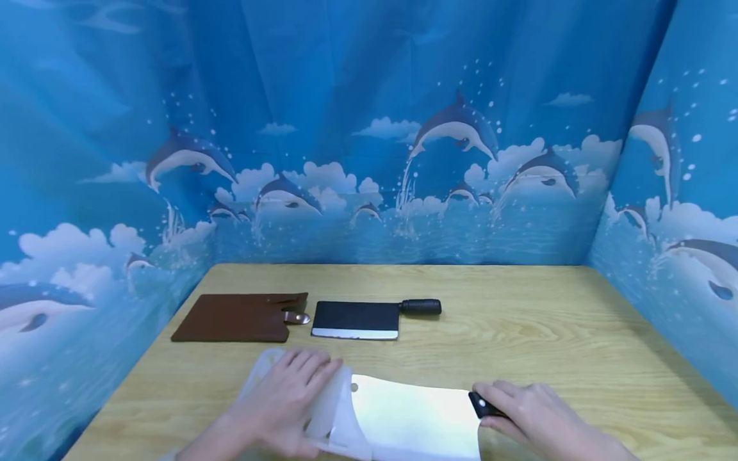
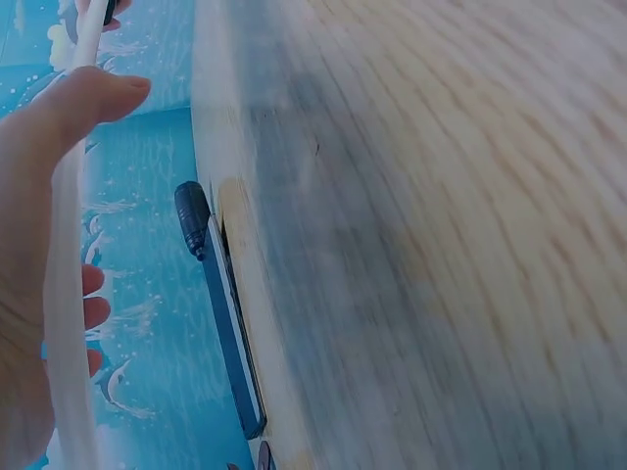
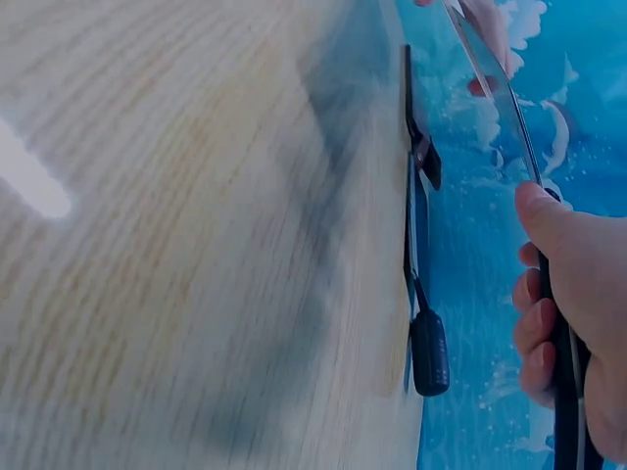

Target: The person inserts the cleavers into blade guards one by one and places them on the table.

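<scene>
Near the front of the table my right hand (image 1: 530, 413) grips the black handle (image 1: 487, 406) of a cleaver with a broad, shiny blade (image 1: 418, 416). My left hand (image 1: 288, 400) holds a translucent white plastic blade cover (image 1: 348, 413), its thumb on one side and fingers on the other in the left wrist view. The blade's far end, with a small hole near its upper corner, is right at the cover's edge. In the right wrist view, fingers (image 3: 534, 318) wrap the handle and the blade stands edge-on above the wood.
A second cleaver (image 1: 357, 317) with a dark blade and black handle lies flat behind the hands. To its left lies a brown leather sheath (image 1: 236, 317) with a snap strap. Dolphin-printed blue curtains (image 1: 403, 128) close off the back and sides of the wooden table (image 1: 548, 320).
</scene>
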Demonstrator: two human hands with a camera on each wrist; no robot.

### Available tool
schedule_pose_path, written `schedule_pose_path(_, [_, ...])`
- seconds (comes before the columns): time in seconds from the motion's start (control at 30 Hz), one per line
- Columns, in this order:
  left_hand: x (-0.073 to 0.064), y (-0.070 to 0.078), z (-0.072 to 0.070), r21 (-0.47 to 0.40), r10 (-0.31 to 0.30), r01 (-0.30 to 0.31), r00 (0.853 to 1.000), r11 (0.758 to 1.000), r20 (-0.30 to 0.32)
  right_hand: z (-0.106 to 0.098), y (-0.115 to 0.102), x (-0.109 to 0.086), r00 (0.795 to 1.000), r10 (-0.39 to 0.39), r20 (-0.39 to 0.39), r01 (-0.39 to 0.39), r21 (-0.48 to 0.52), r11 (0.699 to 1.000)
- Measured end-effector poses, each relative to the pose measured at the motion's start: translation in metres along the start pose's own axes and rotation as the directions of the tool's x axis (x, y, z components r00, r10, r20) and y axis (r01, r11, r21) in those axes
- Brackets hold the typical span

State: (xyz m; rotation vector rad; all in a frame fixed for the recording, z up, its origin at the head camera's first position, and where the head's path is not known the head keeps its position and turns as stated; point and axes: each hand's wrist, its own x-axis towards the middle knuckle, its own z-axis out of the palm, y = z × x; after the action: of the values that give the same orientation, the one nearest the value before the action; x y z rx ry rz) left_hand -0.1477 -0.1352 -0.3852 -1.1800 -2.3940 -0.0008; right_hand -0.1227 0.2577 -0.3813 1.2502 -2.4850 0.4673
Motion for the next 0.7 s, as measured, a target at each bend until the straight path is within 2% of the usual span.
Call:
schedule_pose_path(0.23, [-0.004,-0.002,-0.002,-0.052,0.008,-0.010,1.000,0.999,-0.030,0.001,-0.003,-0.003,0.999,0.008,0.041,-0.009,0.042,0.999])
schedule_pose_path(0.53, [-0.010,-0.001,-0.005,-0.121,-0.046,0.058,0.994,0.991,0.097,0.005,-0.010,-0.005,0.980,0.093,0.175,-0.123,0.168,0.978])
schedule_pose_path(0.63, [-0.012,0.000,-0.006,-0.133,-0.056,0.074,0.989,0.988,0.140,0.007,-0.012,-0.006,0.979,0.102,0.176,-0.134,0.183,0.974])
schedule_pose_path(0.7, [-0.013,0.002,-0.007,-0.135,-0.060,0.081,0.986,0.987,0.157,0.008,-0.013,-0.008,0.985,0.088,0.150,-0.115,0.179,0.977])
